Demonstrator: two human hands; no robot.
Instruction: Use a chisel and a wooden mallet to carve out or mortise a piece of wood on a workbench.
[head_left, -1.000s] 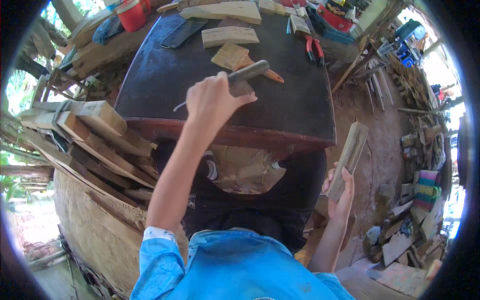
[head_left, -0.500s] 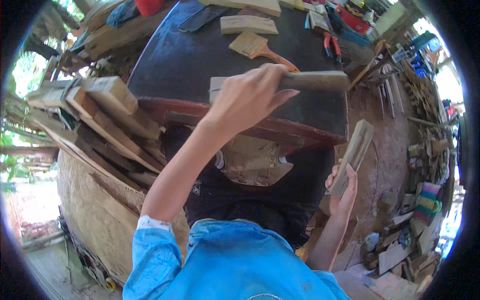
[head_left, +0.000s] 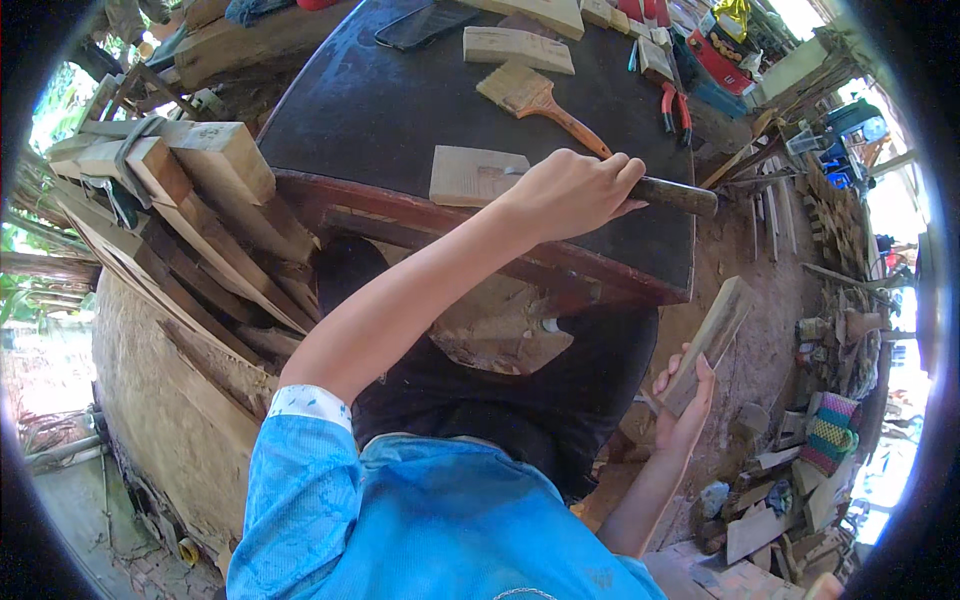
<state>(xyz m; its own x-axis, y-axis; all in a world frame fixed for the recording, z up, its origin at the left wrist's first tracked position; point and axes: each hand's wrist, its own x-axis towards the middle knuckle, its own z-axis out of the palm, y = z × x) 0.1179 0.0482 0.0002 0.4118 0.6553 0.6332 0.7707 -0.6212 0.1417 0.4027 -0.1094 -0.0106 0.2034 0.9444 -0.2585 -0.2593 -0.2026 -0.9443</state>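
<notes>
Low on the right, the right hand (head_left: 685, 395) gripped a wooden bar (head_left: 718, 333) near its lower end, seemingly leaving most of it free; over the worktop (head_left: 375, 125), the left hand (head_left: 575, 195) gripped a tool's dark handle (head_left: 682, 196) beside a flat-lying wooden block (head_left: 464, 178), a paintbrush (head_left: 522, 90) beyond.

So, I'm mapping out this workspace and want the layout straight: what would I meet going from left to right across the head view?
Strapped lumber → pale wooden block on the dark tabletop → left hand → wooden piece held in the right hand → striped woven item.
</notes>
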